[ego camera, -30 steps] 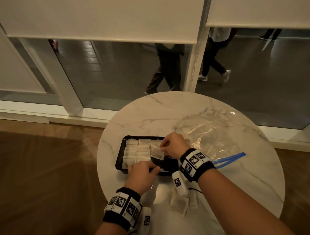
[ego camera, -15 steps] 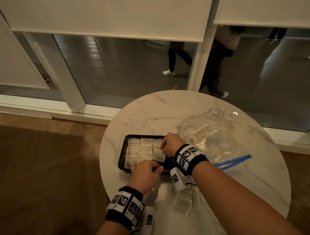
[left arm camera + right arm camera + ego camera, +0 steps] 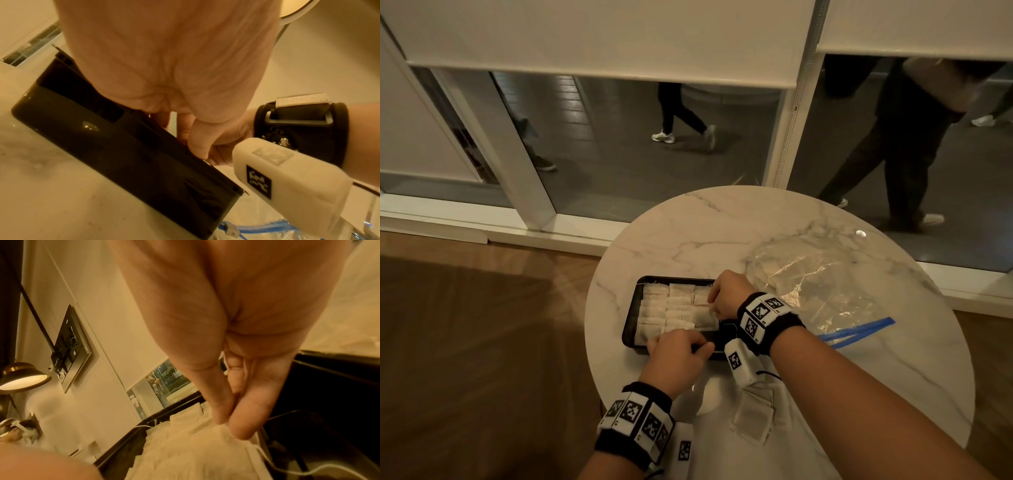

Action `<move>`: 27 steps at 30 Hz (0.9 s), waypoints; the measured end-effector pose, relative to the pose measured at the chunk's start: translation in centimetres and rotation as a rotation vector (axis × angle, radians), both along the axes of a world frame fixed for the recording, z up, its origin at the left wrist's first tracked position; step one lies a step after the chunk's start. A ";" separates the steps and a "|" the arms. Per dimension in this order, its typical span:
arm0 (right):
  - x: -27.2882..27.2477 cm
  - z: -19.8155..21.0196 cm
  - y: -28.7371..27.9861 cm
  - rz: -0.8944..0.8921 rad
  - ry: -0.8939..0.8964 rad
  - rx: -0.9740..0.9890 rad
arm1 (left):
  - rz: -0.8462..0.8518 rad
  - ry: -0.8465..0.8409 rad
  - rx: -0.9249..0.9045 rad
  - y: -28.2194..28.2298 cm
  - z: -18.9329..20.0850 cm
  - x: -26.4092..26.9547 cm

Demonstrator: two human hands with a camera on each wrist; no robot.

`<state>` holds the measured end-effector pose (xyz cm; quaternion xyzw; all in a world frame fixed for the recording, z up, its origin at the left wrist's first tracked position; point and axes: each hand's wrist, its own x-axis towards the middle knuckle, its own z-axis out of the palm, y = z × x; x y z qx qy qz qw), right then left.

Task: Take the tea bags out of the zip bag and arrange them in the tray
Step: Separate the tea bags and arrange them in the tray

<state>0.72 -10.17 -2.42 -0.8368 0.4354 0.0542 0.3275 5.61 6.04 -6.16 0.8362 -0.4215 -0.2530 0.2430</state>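
Note:
A black tray [image 3: 632,329] on the round marble table holds rows of white tea bags [image 3: 654,310]. My right hand [image 3: 714,310] pinches the top edge of one tea bag [image 3: 703,319] over the tray's right column. The right wrist view shows thumb and forefinger [image 3: 228,425] closed on that tea bag [image 3: 195,451], its string [image 3: 287,467] trailing into the tray [image 3: 339,394]. My left hand [image 3: 681,339] grips the tray's near rim, fingers curled over it [image 3: 191,141]. The clear zip bag [image 3: 815,284] with its blue zip [image 3: 859,330] lies to the right.
Loose tea bags [image 3: 753,418] lie on the table [image 3: 893,377] near its front edge, under my right forearm. Behind the table is a glass wall with people walking outside. Wooden floor lies to the left.
My right hand has lowered the pinched tea bag closer to the tray's right column. The left hand stays at the near rim. The head view has shifted slightly.

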 end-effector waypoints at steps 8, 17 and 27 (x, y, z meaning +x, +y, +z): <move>-0.5 0.3 -0.3 0.008 -0.046 -0.021 | -0.004 -0.020 -0.019 0.1 0.2 -0.1; -5.2 2.3 -0.6 -0.143 -0.450 0.030 | -0.046 -0.003 -0.171 0.6 0.9 -0.5; -14.9 0.9 3.4 -0.305 -0.723 0.154 | -0.258 0.036 -0.235 -0.3 4.3 -3.9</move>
